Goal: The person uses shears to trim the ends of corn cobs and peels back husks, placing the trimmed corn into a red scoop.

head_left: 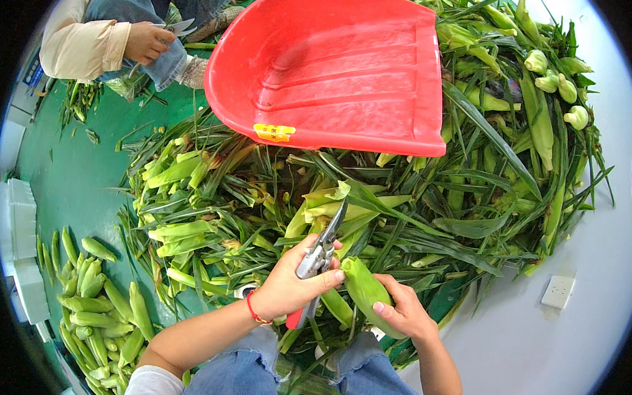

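Note:
My left hand (291,278), with a red cord bracelet at the wrist, is closed around a pair of pruning shears (317,259). The blades point up and away from me, and a red handle end shows below the palm. Just to the right, my right hand (408,311) grips a green ear of corn (368,293) still in its husk. The cut-looking top of the ear lies close to my left fingertips. Beneath both hands spreads a heap of corn leaves and husks (253,200).
A large red plastic scoop (346,78) rests on the heap's far side. Trimmed ears (97,309) are piled on the green floor at left, beside white boxes (23,228). Far left, another person's hand (147,43) holds a blade. A white wall with a socket (558,291) stands at right.

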Tool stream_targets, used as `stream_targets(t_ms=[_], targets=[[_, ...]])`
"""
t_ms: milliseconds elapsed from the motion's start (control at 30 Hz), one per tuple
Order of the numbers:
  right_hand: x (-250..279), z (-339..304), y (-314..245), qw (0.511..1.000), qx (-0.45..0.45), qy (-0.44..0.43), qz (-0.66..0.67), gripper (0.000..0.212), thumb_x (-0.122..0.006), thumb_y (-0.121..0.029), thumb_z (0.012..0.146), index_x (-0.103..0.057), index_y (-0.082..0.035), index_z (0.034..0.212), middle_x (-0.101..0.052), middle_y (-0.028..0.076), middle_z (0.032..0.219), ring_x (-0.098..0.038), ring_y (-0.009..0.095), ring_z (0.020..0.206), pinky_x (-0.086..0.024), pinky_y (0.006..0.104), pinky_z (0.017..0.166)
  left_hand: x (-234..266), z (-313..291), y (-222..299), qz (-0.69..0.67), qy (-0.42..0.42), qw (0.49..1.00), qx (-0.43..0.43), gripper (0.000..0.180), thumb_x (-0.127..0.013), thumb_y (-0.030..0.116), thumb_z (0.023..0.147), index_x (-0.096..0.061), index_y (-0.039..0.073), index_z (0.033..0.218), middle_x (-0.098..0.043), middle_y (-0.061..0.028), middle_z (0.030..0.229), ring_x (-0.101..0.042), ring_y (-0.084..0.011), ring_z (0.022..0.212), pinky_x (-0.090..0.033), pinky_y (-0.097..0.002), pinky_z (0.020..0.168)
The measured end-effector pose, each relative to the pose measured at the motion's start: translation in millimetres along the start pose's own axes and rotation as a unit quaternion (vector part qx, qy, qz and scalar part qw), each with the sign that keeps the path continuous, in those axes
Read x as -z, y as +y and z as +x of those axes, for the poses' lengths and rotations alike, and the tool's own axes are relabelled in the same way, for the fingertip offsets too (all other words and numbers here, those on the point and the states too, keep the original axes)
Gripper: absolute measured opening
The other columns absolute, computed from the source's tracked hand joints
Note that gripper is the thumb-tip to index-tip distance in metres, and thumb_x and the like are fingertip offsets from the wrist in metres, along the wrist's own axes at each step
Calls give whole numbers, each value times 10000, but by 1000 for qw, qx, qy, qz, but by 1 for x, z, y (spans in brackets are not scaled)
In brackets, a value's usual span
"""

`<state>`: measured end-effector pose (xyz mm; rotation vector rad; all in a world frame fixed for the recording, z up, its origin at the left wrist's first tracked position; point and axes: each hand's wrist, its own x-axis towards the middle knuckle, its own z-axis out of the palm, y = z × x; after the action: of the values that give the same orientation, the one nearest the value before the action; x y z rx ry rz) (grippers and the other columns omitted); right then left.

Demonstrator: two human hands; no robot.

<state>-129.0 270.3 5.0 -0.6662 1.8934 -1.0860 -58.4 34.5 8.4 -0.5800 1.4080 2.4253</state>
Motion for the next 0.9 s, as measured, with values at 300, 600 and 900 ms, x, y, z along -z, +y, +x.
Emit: stream_targets(t_ms=[300,600,900], targets=[[-8,2,-12,981,11,20,-193,541,-604,-363,822,-490,-4,1210,-617,193,1028,-626,339,912,-504,387,786,12,6,-1,-22,-11,994,106,369,-614,48,823,-474,44,1165,-556,-27,866,-589,-121,706,-503,-263,649],[1,13,-30,974,-31,92,-207,542,-581,-378,841,-470,-22,1234,-606,204,1073,-610,377,950,-490,428,813,24,-8,-5,771,5,614,-170,637,-654,98,661,-459,39,1265,-546,-131,994,-528,-313,930,-391,-402,821],[3,13,1,1000,-18,14,-13,565,-500,-410,907,-407,10,1273,-586,261,1093,-595,390,1013,-457,423,874,24,-8,12,260,37,963,-63,406,-621,62,859,-450,47,1226,-593,-19,894,-548,-66,762,-463,-233,662]])
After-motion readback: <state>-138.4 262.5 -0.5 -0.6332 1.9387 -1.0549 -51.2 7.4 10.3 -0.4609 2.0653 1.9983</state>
